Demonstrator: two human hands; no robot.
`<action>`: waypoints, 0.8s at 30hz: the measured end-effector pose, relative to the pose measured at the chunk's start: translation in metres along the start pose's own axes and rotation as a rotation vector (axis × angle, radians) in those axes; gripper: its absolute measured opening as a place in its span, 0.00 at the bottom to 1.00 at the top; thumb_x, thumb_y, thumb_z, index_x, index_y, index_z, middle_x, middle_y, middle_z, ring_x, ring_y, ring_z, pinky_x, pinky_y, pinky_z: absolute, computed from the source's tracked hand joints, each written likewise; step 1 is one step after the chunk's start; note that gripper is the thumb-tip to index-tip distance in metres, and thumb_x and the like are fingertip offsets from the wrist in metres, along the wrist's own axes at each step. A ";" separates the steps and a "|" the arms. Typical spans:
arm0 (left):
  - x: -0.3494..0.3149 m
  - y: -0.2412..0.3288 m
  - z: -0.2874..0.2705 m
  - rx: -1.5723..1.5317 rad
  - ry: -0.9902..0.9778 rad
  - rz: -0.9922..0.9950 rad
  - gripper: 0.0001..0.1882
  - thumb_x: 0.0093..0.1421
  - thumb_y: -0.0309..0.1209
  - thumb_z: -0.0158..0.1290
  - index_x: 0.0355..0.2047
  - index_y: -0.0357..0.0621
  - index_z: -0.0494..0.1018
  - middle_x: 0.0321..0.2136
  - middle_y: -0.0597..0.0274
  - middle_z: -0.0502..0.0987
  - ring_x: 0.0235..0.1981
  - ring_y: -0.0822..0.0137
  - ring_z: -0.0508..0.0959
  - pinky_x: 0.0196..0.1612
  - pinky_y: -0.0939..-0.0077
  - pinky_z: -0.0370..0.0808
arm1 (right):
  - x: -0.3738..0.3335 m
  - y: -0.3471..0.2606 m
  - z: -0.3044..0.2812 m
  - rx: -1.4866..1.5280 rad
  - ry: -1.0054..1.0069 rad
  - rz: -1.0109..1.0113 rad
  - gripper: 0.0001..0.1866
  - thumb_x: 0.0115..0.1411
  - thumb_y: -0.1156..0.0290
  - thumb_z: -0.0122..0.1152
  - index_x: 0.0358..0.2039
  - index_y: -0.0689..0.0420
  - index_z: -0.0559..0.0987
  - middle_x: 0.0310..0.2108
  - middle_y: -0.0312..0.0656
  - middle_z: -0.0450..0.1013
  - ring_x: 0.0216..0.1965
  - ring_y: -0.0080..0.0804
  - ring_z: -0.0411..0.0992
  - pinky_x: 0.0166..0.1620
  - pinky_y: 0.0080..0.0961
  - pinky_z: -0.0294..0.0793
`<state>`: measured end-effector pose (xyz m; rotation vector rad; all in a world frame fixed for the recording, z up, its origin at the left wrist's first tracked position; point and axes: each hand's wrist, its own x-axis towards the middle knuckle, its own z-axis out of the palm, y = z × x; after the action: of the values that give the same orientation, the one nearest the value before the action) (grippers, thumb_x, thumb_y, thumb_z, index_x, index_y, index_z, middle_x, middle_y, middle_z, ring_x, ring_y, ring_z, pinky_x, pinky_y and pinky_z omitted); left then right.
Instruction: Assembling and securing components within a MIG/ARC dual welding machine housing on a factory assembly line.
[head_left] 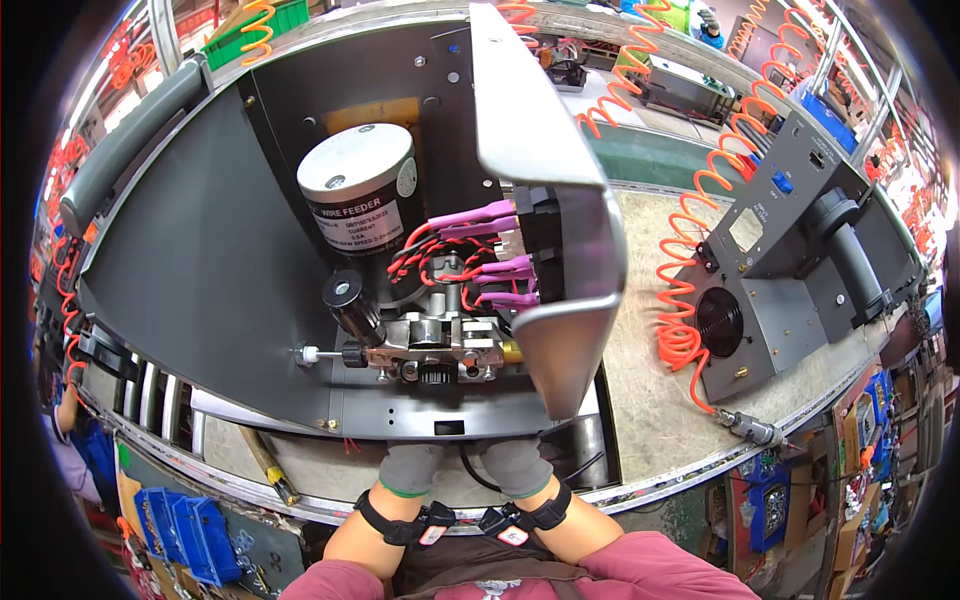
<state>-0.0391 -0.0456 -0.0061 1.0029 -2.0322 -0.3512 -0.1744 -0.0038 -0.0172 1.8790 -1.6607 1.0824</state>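
A large dark grey sheet-metal housing [190, 260] stands tilted before me. My left hand [410, 468] and my right hand [517, 467], both in grey gloves, reach beneath its near lower edge; their fingers are hidden under it. Inside the housing sits a cylindrical motor [357, 165] with a pale top. In front of the motor is a metal roller mechanism [430, 345] with a black knob [345, 295]. Red and black wires with purple connector sleeves [510, 270] run from there to the bent grey panel [560, 130] on the right.
A second grey housing [790, 270] with a round fan opening stands on the bench at right. Beside it hangs an orange coiled air hose [680, 330] ending in a pneumatic driver [750, 428]. Blue parts bins [190, 535] lie below at left. A yellow-black tool handle [272, 470] rests near the edge.
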 end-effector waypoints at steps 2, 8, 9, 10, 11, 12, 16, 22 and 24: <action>0.001 -0.001 0.002 -0.066 -0.009 -0.033 0.15 0.62 0.31 0.46 0.47 0.38 0.67 0.44 0.53 0.71 0.44 0.56 0.72 0.48 0.65 0.70 | -0.004 0.002 0.004 -0.081 -0.001 -0.049 0.24 0.50 0.67 0.59 0.49 0.60 0.73 0.48 0.47 0.70 0.49 0.42 0.70 0.52 0.39 0.67; 0.009 0.012 -0.006 -0.200 0.001 -0.104 0.16 0.62 0.31 0.45 0.49 0.40 0.67 0.45 0.52 0.70 0.44 0.53 0.72 0.48 0.64 0.70 | -0.004 -0.002 0.007 -0.039 -0.017 -0.003 0.23 0.50 0.65 0.59 0.48 0.57 0.74 0.48 0.46 0.70 0.50 0.41 0.69 0.50 0.44 0.67; 0.011 0.014 -0.007 -0.202 0.000 -0.103 0.16 0.62 0.31 0.45 0.49 0.40 0.67 0.45 0.52 0.70 0.44 0.53 0.72 0.48 0.64 0.70 | -0.007 -0.002 0.008 -0.041 -0.017 -0.001 0.23 0.50 0.65 0.59 0.48 0.57 0.74 0.48 0.46 0.70 0.50 0.41 0.69 0.50 0.44 0.67; 0.013 0.015 -0.009 -0.155 -0.031 -0.060 0.16 0.62 0.31 0.45 0.50 0.40 0.66 0.45 0.52 0.70 0.44 0.53 0.71 0.48 0.64 0.70 | -0.011 -0.001 0.010 -0.105 -0.032 -0.002 0.22 0.49 0.66 0.59 0.47 0.57 0.74 0.47 0.46 0.70 0.49 0.41 0.69 0.49 0.44 0.67; 0.014 0.016 -0.009 -0.108 -0.062 -0.016 0.17 0.62 0.31 0.44 0.51 0.40 0.65 0.46 0.51 0.70 0.45 0.53 0.71 0.49 0.63 0.69 | -0.014 0.000 0.011 -0.170 -0.047 -0.002 0.22 0.49 0.66 0.59 0.46 0.57 0.74 0.47 0.45 0.70 0.48 0.41 0.70 0.48 0.44 0.68; 0.015 0.015 -0.010 -0.106 -0.063 -0.017 0.17 0.62 0.31 0.44 0.51 0.40 0.65 0.46 0.51 0.70 0.45 0.53 0.71 0.49 0.63 0.69 | -0.013 -0.001 0.009 -0.168 -0.048 -0.001 0.22 0.49 0.66 0.59 0.46 0.57 0.74 0.47 0.45 0.70 0.48 0.41 0.70 0.48 0.44 0.68; 0.012 0.011 -0.008 0.035 -0.071 0.097 0.17 0.62 0.29 0.45 0.52 0.40 0.65 0.48 0.52 0.69 0.47 0.55 0.70 0.50 0.62 0.68 | -0.012 -0.005 0.006 -0.028 -0.148 0.138 0.19 0.49 0.67 0.60 0.43 0.56 0.75 0.44 0.44 0.71 0.45 0.42 0.70 0.46 0.45 0.69; 0.003 -0.004 0.001 0.218 -0.287 0.027 0.20 0.62 0.30 0.44 0.55 0.43 0.64 0.51 0.54 0.67 0.52 0.58 0.68 0.54 0.68 0.66 | -0.025 0.001 0.016 -0.014 -0.094 0.087 0.22 0.50 0.68 0.61 0.46 0.59 0.73 0.44 0.46 0.70 0.43 0.44 0.71 0.47 0.40 0.70; 0.001 -0.006 0.000 0.082 -0.508 -0.211 0.21 0.62 0.31 0.44 0.55 0.44 0.63 0.52 0.55 0.67 0.53 0.58 0.67 0.55 0.69 0.66 | -0.041 0.007 0.026 -0.021 -0.061 0.076 0.23 0.51 0.68 0.61 0.48 0.60 0.72 0.45 0.47 0.70 0.44 0.45 0.72 0.48 0.39 0.70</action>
<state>-0.0359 -0.0504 -0.0090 1.2810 -2.4073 -0.6969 -0.1733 0.0018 -0.0655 1.8664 -1.7837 1.0422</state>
